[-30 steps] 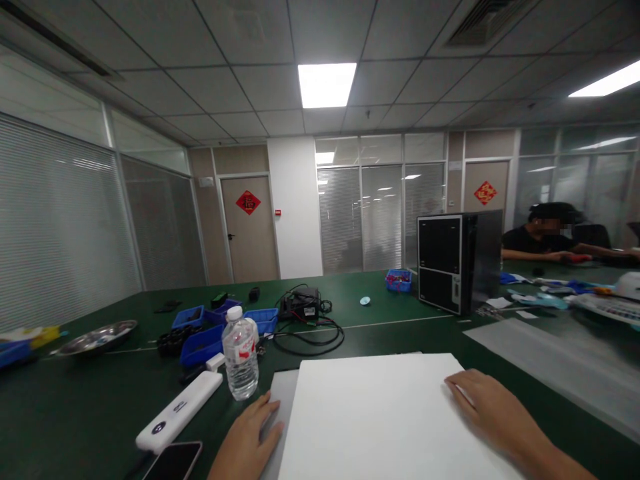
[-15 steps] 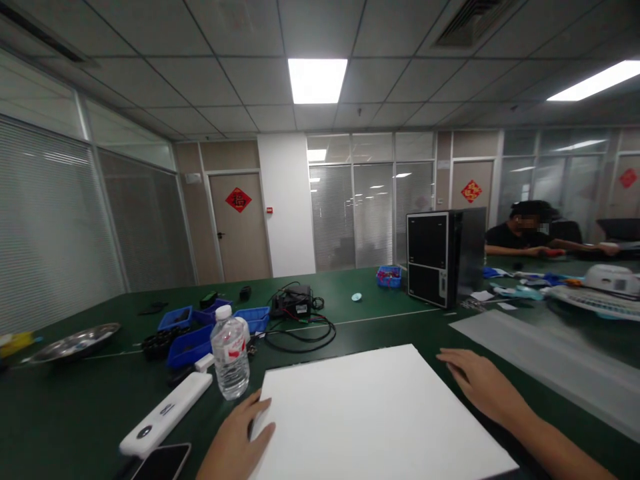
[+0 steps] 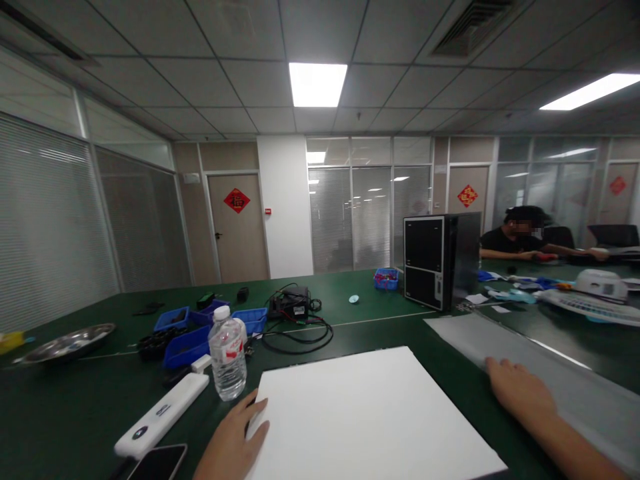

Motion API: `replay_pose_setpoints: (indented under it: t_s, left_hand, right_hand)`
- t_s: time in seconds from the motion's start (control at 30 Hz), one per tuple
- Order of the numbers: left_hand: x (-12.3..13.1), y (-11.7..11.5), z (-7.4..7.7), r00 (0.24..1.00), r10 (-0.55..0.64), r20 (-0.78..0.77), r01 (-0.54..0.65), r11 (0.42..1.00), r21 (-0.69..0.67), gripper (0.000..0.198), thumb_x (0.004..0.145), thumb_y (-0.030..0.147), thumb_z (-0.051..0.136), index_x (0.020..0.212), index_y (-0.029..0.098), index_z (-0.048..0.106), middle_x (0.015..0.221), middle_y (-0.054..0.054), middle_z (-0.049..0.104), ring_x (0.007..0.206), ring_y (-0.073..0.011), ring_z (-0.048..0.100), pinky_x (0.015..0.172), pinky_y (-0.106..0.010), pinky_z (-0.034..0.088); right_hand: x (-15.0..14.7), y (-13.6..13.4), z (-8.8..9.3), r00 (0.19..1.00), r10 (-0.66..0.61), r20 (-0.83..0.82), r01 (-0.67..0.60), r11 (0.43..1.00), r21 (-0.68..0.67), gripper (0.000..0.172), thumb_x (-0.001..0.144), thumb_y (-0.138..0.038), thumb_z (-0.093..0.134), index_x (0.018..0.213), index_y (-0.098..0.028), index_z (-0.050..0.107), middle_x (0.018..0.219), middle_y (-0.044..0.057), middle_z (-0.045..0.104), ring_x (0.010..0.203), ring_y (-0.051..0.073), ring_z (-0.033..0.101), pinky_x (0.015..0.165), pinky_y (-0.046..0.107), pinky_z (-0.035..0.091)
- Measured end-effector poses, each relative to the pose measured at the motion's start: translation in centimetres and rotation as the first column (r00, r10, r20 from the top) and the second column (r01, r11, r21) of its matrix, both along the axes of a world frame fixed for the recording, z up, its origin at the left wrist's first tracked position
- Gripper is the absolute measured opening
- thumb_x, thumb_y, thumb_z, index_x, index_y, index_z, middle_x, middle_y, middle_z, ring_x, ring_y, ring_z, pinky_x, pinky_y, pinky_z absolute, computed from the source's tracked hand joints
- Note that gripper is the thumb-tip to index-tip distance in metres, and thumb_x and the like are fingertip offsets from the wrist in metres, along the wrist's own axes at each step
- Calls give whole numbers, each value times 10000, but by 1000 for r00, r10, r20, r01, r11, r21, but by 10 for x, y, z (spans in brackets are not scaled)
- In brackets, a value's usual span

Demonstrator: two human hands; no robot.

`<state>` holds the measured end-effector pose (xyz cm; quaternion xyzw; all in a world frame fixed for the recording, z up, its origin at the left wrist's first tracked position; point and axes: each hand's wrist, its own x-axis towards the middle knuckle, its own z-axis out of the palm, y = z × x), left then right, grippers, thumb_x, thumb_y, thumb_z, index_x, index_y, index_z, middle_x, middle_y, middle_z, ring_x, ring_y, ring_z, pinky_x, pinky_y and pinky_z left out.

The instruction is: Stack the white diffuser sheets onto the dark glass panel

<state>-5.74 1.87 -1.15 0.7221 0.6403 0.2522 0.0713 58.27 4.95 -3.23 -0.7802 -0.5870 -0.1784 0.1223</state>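
Observation:
A large white board or sheet (image 3: 370,413) lies flat in front of me. My left hand (image 3: 233,430) rests at its left edge, thumb and forefinger spread apart on the white surface. To the right is a long, greyish translucent sheet (image 3: 505,340). My right hand (image 3: 523,393) is over that sheet's near edge with its fingers bent around it; the thumb and fingertips are hidden. A clear water bottle (image 3: 228,353) with a white cap stands upright just beyond my left hand.
On the left are a white oblong device (image 3: 163,413), a phone (image 3: 159,462), blue bins (image 3: 187,347) and a metal tray (image 3: 70,341). Black cables and an adapter (image 3: 295,303) lie behind the board. A computer tower (image 3: 440,260) stands farther right. A person (image 3: 525,233) sits beyond.
My right hand has moved right, from beside the white board onto the translucent sheet, and its fingers have bent. The sheet's far-left corner has shifted left. My left hand stays put.

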Motion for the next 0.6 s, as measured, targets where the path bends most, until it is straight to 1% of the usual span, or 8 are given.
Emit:
replay_pose_setpoints:
  t_s: [0.13,0.2,0.27,0.33,0.4,0.43,0.5,0.6]
  left_hand:
    - [0,-3,2,998,-37,-43,39,998,47,514,909,386,500,1387,245,629,1540,-55,517,1395,-283,519,1193,-468,366]
    - [0,-2,2,996,-65,-68,69,996,57,466,926,397,492,1343,282,666,1518,-30,539,1386,-277,530,1187,-467,376]
    - [-1,-1,1,993,-83,-84,88,995,56,418,938,413,491,1275,309,715,1473,-18,584,1368,-281,550,1175,-474,398]
    - [-1,-1,0,992,-92,-81,97,993,68,394,938,417,506,1253,330,726,1449,-8,606,1355,-285,564,1164,-482,416]
    - [-1,0,-1,993,-94,-66,99,992,83,384,925,412,538,1254,343,723,1442,2,610,1350,-292,568,1158,-488,426]
    - [-2,0,-2,994,-92,-59,97,992,85,382,918,411,552,1255,347,722,1440,4,612,1349,-297,568,1156,-493,429]
    - [-2,0,-2,995,-89,-52,93,992,81,387,915,412,560,1261,347,718,1440,5,611,1354,-304,563,1158,-504,427]
    - [-2,-1,-2,995,-89,-53,92,994,66,391,915,408,552,1265,345,716,1445,1,608,1364,-306,552,1166,-518,414]
  right_hand:
    - [-34,2,6,994,103,28,-104,994,34,517,840,-134,382,1279,-150,654,1138,195,708,1017,323,682,848,469,546]
    - [-52,2,10,988,151,44,-153,987,55,583,849,-118,381,1394,-196,574,1223,157,689,1060,293,670,897,447,538]
    - [-66,4,14,979,193,66,-197,978,67,594,880,-123,369,1440,-240,529,1266,124,674,1108,273,647,959,432,512]
    - [-75,5,14,977,195,82,-201,977,76,557,921,-169,361,1454,-235,511,1320,133,640,1185,292,604,1022,458,470]
    - [-75,4,11,987,138,81,-144,986,84,530,950,-255,373,1455,-157,499,1387,205,575,1274,367,537,1058,544,423]
    - [-73,3,8,993,98,70,-104,991,81,528,957,-304,383,1429,-112,519,1381,250,562,1284,412,521,1044,594,416]
    - [-66,1,1,999,39,35,-41,998,51,522,962,-391,398,1331,-79,595,1274,293,608,1220,460,560,963,640,449]
    - [-58,-1,-5,1000,28,-14,-28,1000,-9,473,969,-422,385,1211,-131,670,1081,244,690,1055,431,658,833,604,514]
